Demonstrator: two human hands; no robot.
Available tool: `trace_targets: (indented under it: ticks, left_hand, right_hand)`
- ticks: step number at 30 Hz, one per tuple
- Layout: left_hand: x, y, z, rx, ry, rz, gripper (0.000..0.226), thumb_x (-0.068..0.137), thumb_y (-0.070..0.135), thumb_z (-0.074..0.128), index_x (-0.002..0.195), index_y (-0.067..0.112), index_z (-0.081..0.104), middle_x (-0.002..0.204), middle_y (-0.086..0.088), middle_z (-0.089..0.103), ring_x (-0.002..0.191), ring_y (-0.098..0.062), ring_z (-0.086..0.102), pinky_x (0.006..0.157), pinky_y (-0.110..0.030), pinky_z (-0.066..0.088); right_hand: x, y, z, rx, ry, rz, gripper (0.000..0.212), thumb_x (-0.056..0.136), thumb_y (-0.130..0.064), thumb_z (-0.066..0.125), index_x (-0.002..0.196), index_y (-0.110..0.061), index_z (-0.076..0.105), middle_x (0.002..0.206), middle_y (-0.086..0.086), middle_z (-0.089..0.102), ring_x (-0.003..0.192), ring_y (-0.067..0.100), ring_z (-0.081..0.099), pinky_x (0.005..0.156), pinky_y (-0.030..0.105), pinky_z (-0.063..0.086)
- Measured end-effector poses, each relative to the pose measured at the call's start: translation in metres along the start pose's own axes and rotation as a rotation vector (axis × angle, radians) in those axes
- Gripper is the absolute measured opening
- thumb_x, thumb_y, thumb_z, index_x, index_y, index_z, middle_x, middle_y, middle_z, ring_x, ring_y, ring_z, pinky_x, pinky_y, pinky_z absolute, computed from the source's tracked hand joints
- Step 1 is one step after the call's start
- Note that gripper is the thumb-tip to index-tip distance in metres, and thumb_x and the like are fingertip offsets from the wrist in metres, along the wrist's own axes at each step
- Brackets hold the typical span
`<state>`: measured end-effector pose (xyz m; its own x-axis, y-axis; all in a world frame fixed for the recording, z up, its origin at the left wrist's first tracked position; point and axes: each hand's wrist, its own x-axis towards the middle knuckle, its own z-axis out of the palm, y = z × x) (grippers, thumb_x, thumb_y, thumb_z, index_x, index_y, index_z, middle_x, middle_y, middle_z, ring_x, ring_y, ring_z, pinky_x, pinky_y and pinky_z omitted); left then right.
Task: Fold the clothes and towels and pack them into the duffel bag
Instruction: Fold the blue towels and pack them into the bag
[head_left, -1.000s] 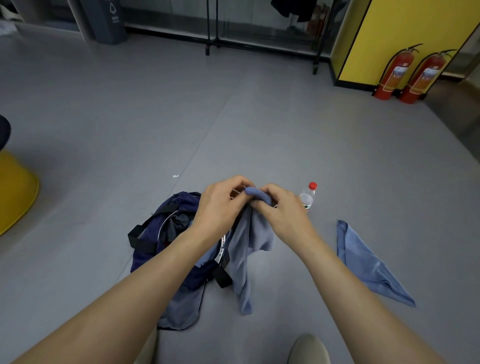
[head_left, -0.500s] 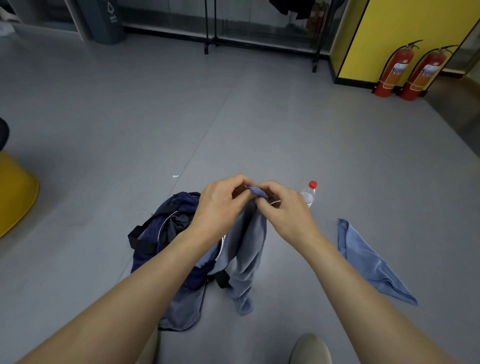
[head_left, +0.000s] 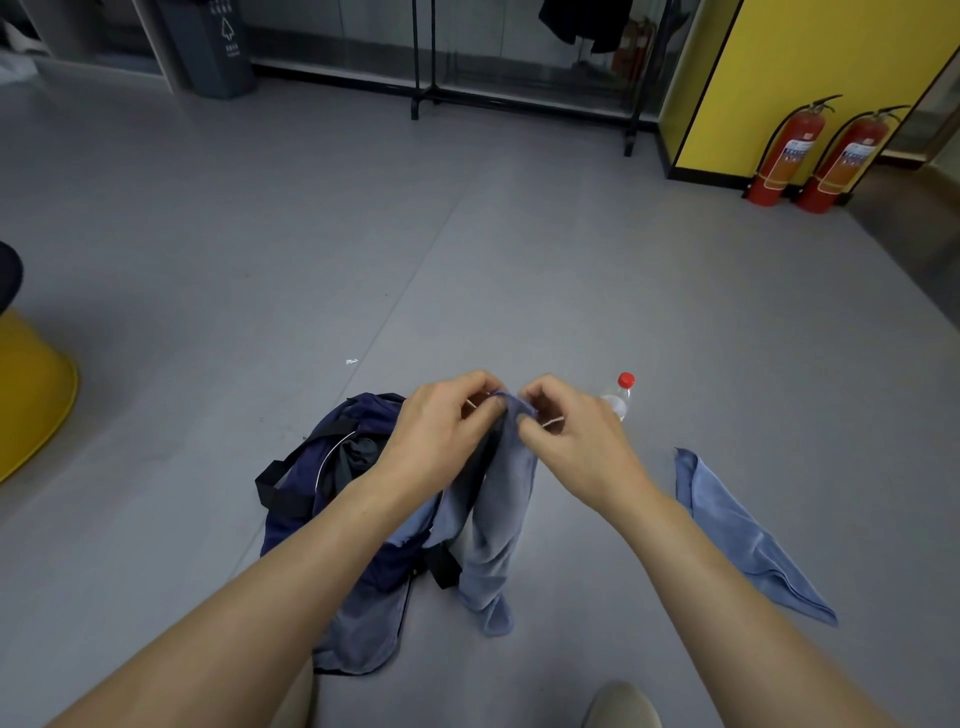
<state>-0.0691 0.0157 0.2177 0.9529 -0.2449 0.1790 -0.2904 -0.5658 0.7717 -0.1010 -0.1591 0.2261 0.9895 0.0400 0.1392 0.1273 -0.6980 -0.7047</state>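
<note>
- My shoe (head_left: 623, 704) sits at the bottom edge, and both forearms reach out above it.
- A grey cloth (head_left: 358, 639) lies at the near end of the duffel bag (head_left: 306, 499). I cannot tell whether it is a garment or part of the bag.
- The duffel bag is on the floor left of centre, mouth open, straps loose, with something dark already inside.
- The towel (head_left: 498, 519) hangs from my hands just beside the bag's right side. Its low tip is at the floor; I cannot tell if it touches.
- My left hand (head_left: 441, 431) pinches the towel's top edge between thumb and fingers.
- My right hand (head_left: 576, 436) pinches the same edge, its other fingers curled.
- Change: a second ago my hands were pressed together on a bunched top. Now they are slightly apart, with a short strip of edge stretched between the pinches, and the hanging cloth is narrower.
- I read this as hunting for corners to open the towel. The fold has not started and nothing of this towel is packed.
- The second towel (head_left: 737, 530) lies crumpled on the floor to the right, well apart from the bag.
- The water bottle (head_left: 621, 397) stands upright just beyond my right hand.
- Two fire extinguishers (head_left: 789, 150) stand by the far yellow wall.
</note>
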Motion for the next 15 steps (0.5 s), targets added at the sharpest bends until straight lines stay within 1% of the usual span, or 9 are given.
trace_targets:
  ticks: [1, 2, 4, 6, 7, 9, 13, 14, 15]
  left_hand:
    - [-0.001, 0.0, 0.001, 0.036, -0.002, 0.007, 0.011, 0.096, 0.031, 0.058, 0.095, 0.033, 0.069, 0.081, 0.014, 0.07, 0.074, -0.003, 0.062, 0.073, -0.032, 0.051]
    - [-0.001, -0.001, 0.001, 0.067, 0.003, 0.018, 0.011, 0.096, 0.03, 0.059, 0.095, 0.033, 0.07, 0.081, 0.015, 0.07, 0.074, -0.003, 0.062, 0.073, -0.032, 0.051]
    - [-0.002, -0.003, 0.0, 0.126, 0.028, 0.066, 0.012, 0.096, 0.032, 0.06, 0.096, 0.032, 0.072, 0.082, 0.016, 0.07, 0.075, -0.003, 0.062, 0.073, -0.032, 0.051]
    - [-0.001, -0.005, -0.001, 0.184, 0.051, 0.129, 0.013, 0.096, 0.033, 0.06, 0.097, 0.031, 0.073, 0.088, 0.014, 0.072, 0.081, -0.004, 0.064, 0.074, -0.034, 0.051]
    - [-0.001, -0.006, -0.001, 0.204, 0.06, 0.151, 0.014, 0.097, 0.034, 0.06, 0.099, 0.031, 0.074, 0.089, 0.014, 0.072, 0.083, -0.005, 0.064, 0.074, -0.033, 0.051]
    - [-0.002, -0.008, 0.0, 0.235, 0.069, 0.185, 0.015, 0.097, 0.036, 0.06, 0.101, 0.033, 0.075, 0.09, 0.014, 0.072, 0.085, -0.005, 0.064, 0.074, -0.029, 0.05]
    - [-0.002, -0.012, 0.002, 0.214, 0.051, 0.233, 0.016, 0.097, 0.039, 0.06, 0.104, 0.038, 0.075, 0.087, 0.014, 0.069, 0.085, -0.003, 0.063, 0.074, -0.028, 0.05]
    - [-0.001, -0.013, 0.002, 0.21, 0.045, 0.241, 0.016, 0.097, 0.038, 0.061, 0.105, 0.038, 0.075, 0.087, 0.014, 0.069, 0.085, -0.003, 0.063, 0.073, -0.028, 0.05]
    - [-0.001, -0.014, 0.003, 0.215, 0.038, 0.245, 0.016, 0.096, 0.036, 0.062, 0.105, 0.038, 0.075, 0.085, 0.013, 0.068, 0.083, -0.004, 0.062, 0.072, -0.028, 0.05]
  right_hand:
    - [0.0, -0.001, 0.0, -0.037, -0.02, -0.019, 0.005, 0.09, -0.026, 0.059, 0.09, -0.031, 0.06, 0.078, -0.016, 0.065, 0.074, 0.008, 0.061, 0.076, 0.037, 0.051]
    - [0.0, -0.001, 0.0, -0.079, -0.031, -0.04, 0.005, 0.092, -0.027, 0.059, 0.093, -0.031, 0.063, 0.081, -0.015, 0.066, 0.075, 0.007, 0.06, 0.078, 0.033, 0.049]
    - [-0.002, -0.004, -0.003, -0.183, -0.032, -0.084, 0.01, 0.095, -0.033, 0.057, 0.097, -0.031, 0.067, 0.087, -0.014, 0.069, 0.077, 0.005, 0.058, 0.078, 0.015, 0.037]
    - [-0.002, -0.006, -0.006, -0.25, -0.023, -0.104, 0.016, 0.095, -0.042, 0.057, 0.098, -0.032, 0.069, 0.087, -0.014, 0.069, 0.081, 0.005, 0.059, 0.081, 0.006, 0.026]
    - [-0.002, -0.006, -0.006, -0.268, -0.023, -0.102, 0.019, 0.094, -0.047, 0.056, 0.097, -0.032, 0.069, 0.085, -0.013, 0.068, 0.082, 0.007, 0.059, 0.08, 0.007, 0.025]
    - [-0.001, -0.005, -0.005, -0.295, -0.005, -0.104, 0.025, 0.095, -0.05, 0.054, 0.096, -0.03, 0.07, 0.082, -0.011, 0.069, 0.081, 0.01, 0.06, 0.076, 0.017, 0.028]
    - [-0.002, -0.001, -0.006, -0.332, 0.013, -0.115, 0.02, 0.099, -0.037, 0.054, 0.103, -0.033, 0.073, 0.084, -0.01, 0.072, 0.081, 0.015, 0.063, 0.074, 0.027, 0.028]
    - [-0.002, -0.001, -0.007, -0.336, 0.015, -0.124, 0.02, 0.099, -0.035, 0.054, 0.103, -0.033, 0.074, 0.085, -0.011, 0.073, 0.081, 0.015, 0.064, 0.075, 0.029, 0.03]
    - [-0.002, -0.001, -0.008, -0.332, 0.03, -0.139, 0.02, 0.1, -0.033, 0.054, 0.102, -0.033, 0.074, 0.086, -0.011, 0.073, 0.081, 0.014, 0.064, 0.077, 0.03, 0.035]
